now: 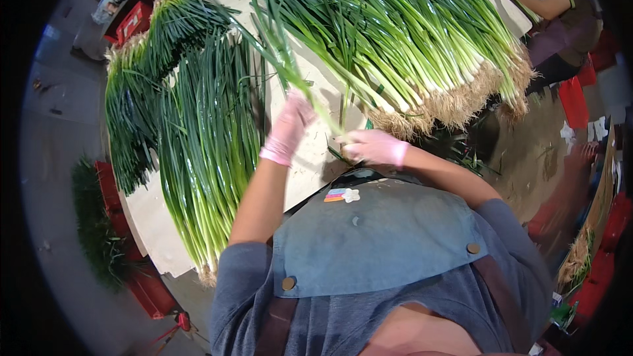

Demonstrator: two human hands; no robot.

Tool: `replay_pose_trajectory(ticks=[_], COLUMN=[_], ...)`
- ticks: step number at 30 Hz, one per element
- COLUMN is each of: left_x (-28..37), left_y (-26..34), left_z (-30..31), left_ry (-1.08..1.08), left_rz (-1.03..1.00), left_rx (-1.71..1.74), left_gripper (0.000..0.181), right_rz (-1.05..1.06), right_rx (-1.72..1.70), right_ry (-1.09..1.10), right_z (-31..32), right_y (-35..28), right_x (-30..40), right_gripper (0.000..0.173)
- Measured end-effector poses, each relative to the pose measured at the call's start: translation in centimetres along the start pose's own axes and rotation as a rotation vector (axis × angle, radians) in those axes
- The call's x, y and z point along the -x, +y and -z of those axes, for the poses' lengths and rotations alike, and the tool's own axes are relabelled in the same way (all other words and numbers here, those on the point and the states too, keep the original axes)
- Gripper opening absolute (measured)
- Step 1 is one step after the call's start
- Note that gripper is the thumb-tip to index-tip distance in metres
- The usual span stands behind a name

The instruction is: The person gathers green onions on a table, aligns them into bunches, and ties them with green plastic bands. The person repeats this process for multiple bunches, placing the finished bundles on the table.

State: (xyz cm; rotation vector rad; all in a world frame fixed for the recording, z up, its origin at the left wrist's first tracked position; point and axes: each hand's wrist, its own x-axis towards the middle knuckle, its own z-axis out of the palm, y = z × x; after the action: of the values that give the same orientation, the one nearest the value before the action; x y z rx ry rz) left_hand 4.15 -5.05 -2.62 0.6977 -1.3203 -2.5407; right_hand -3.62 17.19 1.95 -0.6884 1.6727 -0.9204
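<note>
My left hand [293, 114], in a thin pink glove, is closed around the stem of a spring onion [284, 62], its green leaves pointing away from me. At the pale lower end of that stalk, my right hand [372, 147], gloved alike, has its fingers bent around the base, slightly blurred. The root end is hidden by the fingers. To the right lies a large heap of spring onions [420, 49] with their roots [465, 94] towards me. A second pile of spring onions [203, 128] lies left of my left hand, roots at the near edge.
The pale tabletop [316, 178] runs beneath my hands. Bundled spring onions [183, 22] are stacked at the far left. Red crates [148, 287] stand beside the table's left edge, one with green leaves. A co-worker [564, 20] in gloves handles spring onions at the upper right.
</note>
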Motion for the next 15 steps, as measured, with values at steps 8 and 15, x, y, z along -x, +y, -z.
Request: replay_pose_trajectory(ticks=[8,15], left_x=[5.9,18.2], left_y=[4.6,14.5], left_z=[0.4,4.2], left_ry=[0.338,0.579], left_rz=[-0.072,-0.150], left_rx=[-0.296,-0.701], left_gripper=[0.023,0.030], right_rz=[0.104,-0.049], right_rx=[1.003,0.705], right_ry=[0.766,0.634], right_z=[5.9,7.8], right_y=[3.8,3.0], right_x=[-6.7,-6.3], right_gripper=[0.038,0.043])
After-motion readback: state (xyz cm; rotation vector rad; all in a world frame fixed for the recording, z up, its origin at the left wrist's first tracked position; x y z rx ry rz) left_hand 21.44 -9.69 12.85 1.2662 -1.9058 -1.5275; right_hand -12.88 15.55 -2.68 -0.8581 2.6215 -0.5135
